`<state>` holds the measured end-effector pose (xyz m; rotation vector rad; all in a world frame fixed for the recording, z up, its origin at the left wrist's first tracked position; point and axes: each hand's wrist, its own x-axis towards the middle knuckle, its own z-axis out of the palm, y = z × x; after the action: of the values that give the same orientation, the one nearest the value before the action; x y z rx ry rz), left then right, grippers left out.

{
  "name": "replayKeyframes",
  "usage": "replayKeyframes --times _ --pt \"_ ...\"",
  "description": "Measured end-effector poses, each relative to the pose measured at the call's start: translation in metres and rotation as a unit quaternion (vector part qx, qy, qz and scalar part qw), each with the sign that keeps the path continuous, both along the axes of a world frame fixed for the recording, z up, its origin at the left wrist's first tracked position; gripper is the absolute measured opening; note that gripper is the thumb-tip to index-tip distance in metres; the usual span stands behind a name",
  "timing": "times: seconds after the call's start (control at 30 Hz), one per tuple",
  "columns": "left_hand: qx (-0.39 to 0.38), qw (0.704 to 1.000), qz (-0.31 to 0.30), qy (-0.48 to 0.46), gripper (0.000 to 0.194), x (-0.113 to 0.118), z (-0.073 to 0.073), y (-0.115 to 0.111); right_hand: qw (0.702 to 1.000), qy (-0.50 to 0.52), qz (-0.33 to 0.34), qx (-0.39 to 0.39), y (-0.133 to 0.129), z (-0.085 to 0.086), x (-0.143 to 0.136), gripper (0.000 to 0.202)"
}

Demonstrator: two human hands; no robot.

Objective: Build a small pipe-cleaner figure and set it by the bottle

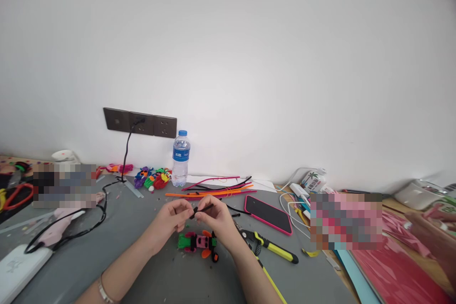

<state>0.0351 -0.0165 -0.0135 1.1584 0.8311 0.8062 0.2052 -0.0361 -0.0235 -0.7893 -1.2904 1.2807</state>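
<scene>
Both hands meet above the grey table [142, 266], pinching a short black pipe cleaner piece [194, 213] between them. My left hand [172, 221] closes its thumb and fingertips at the piece's left end. On the right side, my right hand [214, 216] grips the same black piece, part of which shows between its fingers. Just below the hands lies a small pipe cleaner figure [202, 241] in green, pink, black and orange; neither hand touches it. Behind the hands are loose red, orange and black pipe cleaners [213, 193].
A water bottle [180, 161] stands by the wall, left of the pipe cleaners. To the right lie a phone [269, 214] and yellow-handled pliers [274, 248]. A glue gun [57, 229], black cord and white power bank [23, 268] lie left. Another person's hand [427, 232] is far right.
</scene>
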Motion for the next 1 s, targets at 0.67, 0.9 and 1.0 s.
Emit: replayKeyframes --times 0.67,0.9,1.0 --pt "0.24 0.95 0.1 0.172 0.023 0.001 -0.013 0.005 0.997 -0.031 -0.075 -0.003 0.004 -0.003 0.003 0.015" --pt "0.286 0.936 0.098 0.181 0.022 0.001 -0.011 0.003 0.996 -0.037 -0.074 -0.014 0.006 -0.007 0.002 0.019" --pt "0.313 0.924 0.109 0.191 0.021 0.0 -0.01 0.001 0.996 -0.046 -0.081 -0.013 0.005 -0.008 0.002 0.02"
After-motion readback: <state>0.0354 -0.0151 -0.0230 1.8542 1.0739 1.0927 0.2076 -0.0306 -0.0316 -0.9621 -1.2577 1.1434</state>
